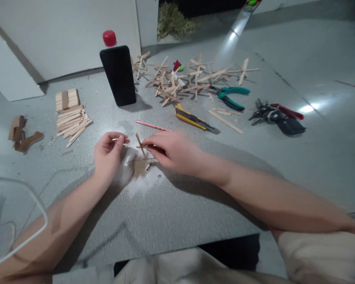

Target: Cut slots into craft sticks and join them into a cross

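Observation:
My right hand (171,152) pinches a small cross of wooden sticks (140,146) between thumb and fingertips, above the grey tabletop (165,213). Just left of it, my left hand (109,152) is closed, its thumb and fingertips together around something thin and pale that I cannot make out. A brown smudged patch (139,167) and a small metallic piece (148,167) lie below the cross. Behind my right hand lies a pink pencil (150,125), partly hidden by that hand. A yellow and black cutter knife (195,120) rests farther back.
Loose sticks (72,122) and a banded stick bundle (67,99) lie left, beside brown scraps (22,136). A black phone (118,77) leans before a red-capped bottle (109,38). Crossed sticks (168,85), teal pliers (232,96) and keys (276,116) lie at back and right.

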A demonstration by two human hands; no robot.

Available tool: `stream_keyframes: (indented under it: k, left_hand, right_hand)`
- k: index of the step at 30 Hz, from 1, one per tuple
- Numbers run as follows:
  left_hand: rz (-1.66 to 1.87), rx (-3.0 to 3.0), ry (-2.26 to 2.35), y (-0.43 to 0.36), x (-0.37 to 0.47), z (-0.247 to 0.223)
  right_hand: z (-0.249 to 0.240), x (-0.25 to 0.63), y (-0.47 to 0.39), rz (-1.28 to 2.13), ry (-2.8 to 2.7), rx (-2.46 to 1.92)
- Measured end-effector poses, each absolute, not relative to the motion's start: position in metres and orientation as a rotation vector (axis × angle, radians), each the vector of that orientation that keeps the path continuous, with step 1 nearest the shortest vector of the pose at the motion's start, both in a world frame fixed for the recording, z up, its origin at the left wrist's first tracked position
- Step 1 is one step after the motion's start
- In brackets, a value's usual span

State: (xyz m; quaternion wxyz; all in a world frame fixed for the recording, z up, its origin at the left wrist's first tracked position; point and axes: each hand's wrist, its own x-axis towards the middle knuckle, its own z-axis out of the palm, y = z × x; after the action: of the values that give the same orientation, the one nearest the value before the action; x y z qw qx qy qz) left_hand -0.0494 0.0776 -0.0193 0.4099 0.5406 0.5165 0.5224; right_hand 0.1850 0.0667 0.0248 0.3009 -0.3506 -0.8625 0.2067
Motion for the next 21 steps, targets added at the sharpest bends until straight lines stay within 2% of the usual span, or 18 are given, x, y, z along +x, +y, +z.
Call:
stream_keyframes:
  k: [5, 9, 14, 21]
  left_hand:
    - [1.438, 1.336, 1.531, 0.099, -0.071, -0.026]
    - [1.411, 1.369, 1.534, 0.099, -0.07, -0.026]
    - [1.288, 1.479, 1.422, 0.085, -0.064, -0.016]
    - [0.994, 1.587, 1.03, 0.066, -0.045, -0.009]
  right_hand:
    - [0.025, 0.186, 0.067, 0.518, -2.282, -0.912]
    - [0.028, 0.186, 0.065, 0.52, -2.295, -0.933]
    - [0.03, 0.186, 0.063, 0.491, -2.286, -0.907]
    - [0.026, 0.182, 0.06, 0.509, -2.321, -0.86]
